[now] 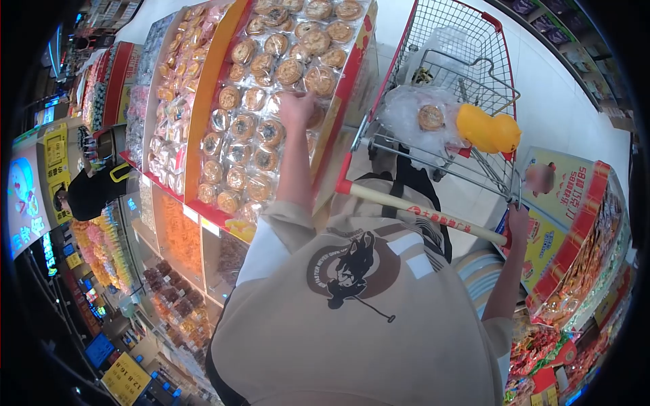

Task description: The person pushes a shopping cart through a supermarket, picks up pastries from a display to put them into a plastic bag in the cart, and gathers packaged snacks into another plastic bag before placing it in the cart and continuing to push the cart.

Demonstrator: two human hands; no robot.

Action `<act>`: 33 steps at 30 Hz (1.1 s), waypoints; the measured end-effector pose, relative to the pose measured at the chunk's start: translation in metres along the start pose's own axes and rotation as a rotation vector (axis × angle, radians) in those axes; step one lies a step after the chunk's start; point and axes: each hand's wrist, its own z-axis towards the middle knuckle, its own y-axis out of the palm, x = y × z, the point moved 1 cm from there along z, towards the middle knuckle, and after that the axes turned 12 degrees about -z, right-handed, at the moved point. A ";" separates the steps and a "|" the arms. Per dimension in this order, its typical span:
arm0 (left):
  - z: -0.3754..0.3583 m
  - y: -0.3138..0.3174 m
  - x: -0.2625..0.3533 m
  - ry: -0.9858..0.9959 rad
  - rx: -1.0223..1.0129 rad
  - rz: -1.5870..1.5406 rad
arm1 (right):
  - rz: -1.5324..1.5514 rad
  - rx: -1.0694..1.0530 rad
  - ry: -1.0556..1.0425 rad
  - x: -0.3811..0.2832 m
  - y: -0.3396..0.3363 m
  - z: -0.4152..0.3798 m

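Observation:
My left hand [296, 111] reaches into the bin of wrapped round pastries [269, 132]. Its fingers are curled down among the packets, and what they hold is hidden. At the right end of the shopping cart's handle [433, 215], my right hand [518, 222] is closed round the metal corner of the cart. Inside the cart [501, 68], a clear plastic bag [406, 111] with a round pastry [431, 118] in it lies beside a yellow rounded object [489, 128].
More bins of wrapped sweets [181, 88] line the left side. A person in black [93, 193] is at the far left. Right of the cart stands a red-edged display [575, 243] of packaged goods. Pale floor [542, 88] shows beyond the cart.

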 end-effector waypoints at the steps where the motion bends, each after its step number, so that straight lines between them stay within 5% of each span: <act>1: -0.010 -0.004 0.011 -0.002 -0.008 0.044 | 0.006 0.000 0.003 -0.004 -0.002 -0.004; 3: -0.021 -0.010 0.026 -0.018 -0.023 0.106 | 0.016 -0.002 0.000 -0.012 -0.003 -0.008; 6: -0.024 0.003 0.020 0.520 0.228 -0.083 | 0.019 -0.008 -0.015 -0.011 -0.004 -0.009; 9: -0.020 0.013 0.022 0.823 0.113 0.076 | 0.006 -0.015 -0.035 -0.004 -0.004 -0.004; 18: -0.017 0.047 0.014 0.643 0.143 0.141 | -0.040 0.024 -0.054 -0.012 -0.005 -0.010; 22: -0.050 0.040 0.067 0.878 0.193 -0.205 | -0.002 0.014 -0.012 -0.010 -0.005 -0.009; 27: -0.107 0.124 0.119 0.821 -0.626 -0.197 | -0.001 0.017 0.004 -0.022 -0.007 -0.019; 33: -0.101 0.239 0.096 0.763 -0.642 0.318 | 0.011 0.002 0.010 -0.015 -0.006 -0.012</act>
